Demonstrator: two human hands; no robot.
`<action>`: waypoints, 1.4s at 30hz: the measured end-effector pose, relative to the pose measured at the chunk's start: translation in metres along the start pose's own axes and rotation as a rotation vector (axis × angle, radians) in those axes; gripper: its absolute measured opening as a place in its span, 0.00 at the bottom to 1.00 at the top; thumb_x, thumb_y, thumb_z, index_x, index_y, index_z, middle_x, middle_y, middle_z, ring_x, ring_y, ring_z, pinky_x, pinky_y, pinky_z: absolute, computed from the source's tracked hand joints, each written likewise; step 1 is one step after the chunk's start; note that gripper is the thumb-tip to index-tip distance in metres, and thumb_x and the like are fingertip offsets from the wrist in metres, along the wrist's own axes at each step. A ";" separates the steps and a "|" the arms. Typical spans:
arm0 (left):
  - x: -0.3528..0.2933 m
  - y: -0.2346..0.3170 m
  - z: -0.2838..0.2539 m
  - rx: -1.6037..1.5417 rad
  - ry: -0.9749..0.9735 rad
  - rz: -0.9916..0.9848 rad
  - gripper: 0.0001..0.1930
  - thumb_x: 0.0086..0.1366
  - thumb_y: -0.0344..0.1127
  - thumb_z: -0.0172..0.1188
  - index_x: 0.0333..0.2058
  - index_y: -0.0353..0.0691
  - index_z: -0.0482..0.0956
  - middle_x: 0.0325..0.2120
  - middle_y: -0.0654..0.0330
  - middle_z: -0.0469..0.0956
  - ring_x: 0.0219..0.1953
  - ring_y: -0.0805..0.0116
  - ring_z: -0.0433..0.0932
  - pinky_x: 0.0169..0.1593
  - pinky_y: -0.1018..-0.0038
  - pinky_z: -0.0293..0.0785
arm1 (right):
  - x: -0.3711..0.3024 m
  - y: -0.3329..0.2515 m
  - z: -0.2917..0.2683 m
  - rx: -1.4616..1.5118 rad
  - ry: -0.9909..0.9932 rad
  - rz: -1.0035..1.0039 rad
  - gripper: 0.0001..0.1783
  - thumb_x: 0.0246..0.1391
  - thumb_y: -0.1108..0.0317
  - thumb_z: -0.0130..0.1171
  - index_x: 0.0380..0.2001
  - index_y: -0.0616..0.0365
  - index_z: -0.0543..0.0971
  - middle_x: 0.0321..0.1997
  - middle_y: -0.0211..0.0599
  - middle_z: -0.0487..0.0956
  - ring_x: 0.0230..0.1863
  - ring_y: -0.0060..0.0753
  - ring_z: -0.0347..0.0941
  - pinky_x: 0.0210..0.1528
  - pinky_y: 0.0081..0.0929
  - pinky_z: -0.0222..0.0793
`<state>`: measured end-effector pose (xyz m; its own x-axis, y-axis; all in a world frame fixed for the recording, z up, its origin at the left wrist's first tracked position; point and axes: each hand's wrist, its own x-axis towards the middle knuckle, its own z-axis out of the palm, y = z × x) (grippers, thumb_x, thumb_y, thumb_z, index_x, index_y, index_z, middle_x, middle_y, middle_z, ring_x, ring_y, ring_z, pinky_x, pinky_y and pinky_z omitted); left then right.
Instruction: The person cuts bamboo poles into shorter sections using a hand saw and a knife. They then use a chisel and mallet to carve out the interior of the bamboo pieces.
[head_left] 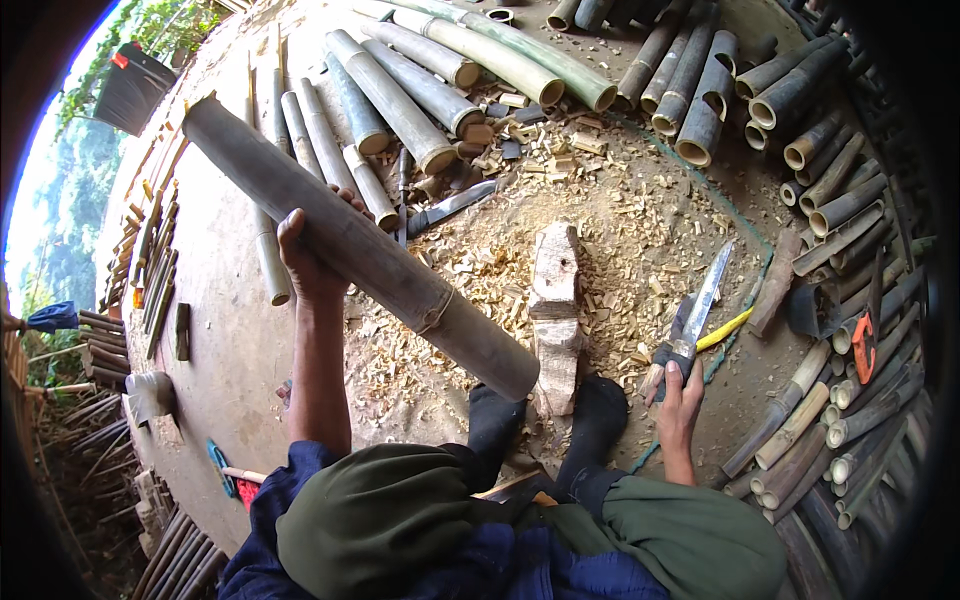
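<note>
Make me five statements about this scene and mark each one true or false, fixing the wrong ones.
1. The left hand holds a bamboo tube. True.
2. The right hand is on the tube too. False: it is at the knife to the right of the block.
3. Pale chips lie scattered around the block. True.
4. Both feet are to the left of the block. False: the left foot is on one side of its near end and the right foot on the other.
5. The trousers are red. False: they are dark green.
</note>
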<state>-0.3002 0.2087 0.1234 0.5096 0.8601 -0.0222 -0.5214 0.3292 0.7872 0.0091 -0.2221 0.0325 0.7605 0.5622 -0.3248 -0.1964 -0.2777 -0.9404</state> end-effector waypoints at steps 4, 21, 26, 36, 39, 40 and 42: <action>-0.009 -0.018 -0.009 0.053 0.171 0.022 0.38 0.64 0.57 0.66 0.58 0.27 0.71 0.50 0.45 0.80 0.53 0.50 0.81 0.61 0.52 0.80 | 0.000 0.001 -0.011 0.014 0.026 0.020 0.15 0.75 0.65 0.53 0.56 0.63 0.70 0.28 0.32 0.73 0.20 0.25 0.70 0.22 0.26 0.70; -0.025 -0.053 0.098 0.098 0.161 0.206 0.31 0.60 0.23 0.73 0.61 0.31 0.70 0.51 0.50 0.80 0.56 0.56 0.81 0.67 0.56 0.75 | 0.027 -0.033 0.002 -0.443 0.004 -0.115 0.15 0.74 0.58 0.55 0.49 0.60 0.72 0.28 0.36 0.79 0.24 0.34 0.78 0.27 0.40 0.74; -0.059 -0.084 0.129 0.544 0.154 0.118 0.37 0.50 0.25 0.80 0.59 0.33 0.75 0.49 0.53 0.82 0.52 0.59 0.82 0.61 0.62 0.80 | 0.036 -0.069 0.037 -0.714 -0.186 -0.263 0.12 0.73 0.64 0.55 0.48 0.61 0.71 0.26 0.46 0.79 0.24 0.47 0.81 0.27 0.49 0.75; -0.085 -0.093 0.152 0.881 0.127 0.152 0.35 0.53 0.36 0.86 0.57 0.33 0.79 0.43 0.56 0.85 0.45 0.63 0.84 0.54 0.67 0.82 | 0.025 -0.134 0.081 -0.480 -0.124 -0.940 0.18 0.71 0.72 0.57 0.57 0.73 0.70 0.37 0.61 0.83 0.34 0.56 0.87 0.34 0.44 0.84; -0.085 -0.089 0.170 0.963 0.104 0.161 0.38 0.53 0.37 0.86 0.59 0.34 0.77 0.44 0.56 0.85 0.46 0.62 0.84 0.54 0.66 0.82 | 0.056 -0.071 0.078 -0.921 -0.328 -0.392 0.10 0.72 0.72 0.53 0.49 0.68 0.70 0.29 0.54 0.82 0.28 0.50 0.85 0.26 0.49 0.79; -0.085 -0.086 0.167 0.940 0.084 0.177 0.38 0.52 0.37 0.86 0.60 0.34 0.76 0.46 0.56 0.84 0.48 0.61 0.83 0.55 0.66 0.81 | 0.069 -0.065 0.067 -0.902 -0.394 -0.131 0.07 0.75 0.69 0.48 0.45 0.62 0.68 0.23 0.44 0.80 0.20 0.40 0.80 0.16 0.45 0.72; -0.081 -0.086 0.159 0.898 0.043 0.223 0.40 0.51 0.37 0.86 0.61 0.34 0.75 0.50 0.56 0.82 0.51 0.61 0.82 0.57 0.65 0.81 | 0.080 -0.052 0.042 -0.844 -0.273 -0.312 0.11 0.77 0.64 0.47 0.46 0.63 0.69 0.21 0.42 0.78 0.17 0.34 0.76 0.13 0.33 0.68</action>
<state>-0.1882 0.0486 0.1557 0.4259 0.8869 0.1788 0.1308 -0.2559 0.9578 0.0538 -0.1300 0.0509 0.5107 0.8400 -0.1832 0.5873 -0.4964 -0.6393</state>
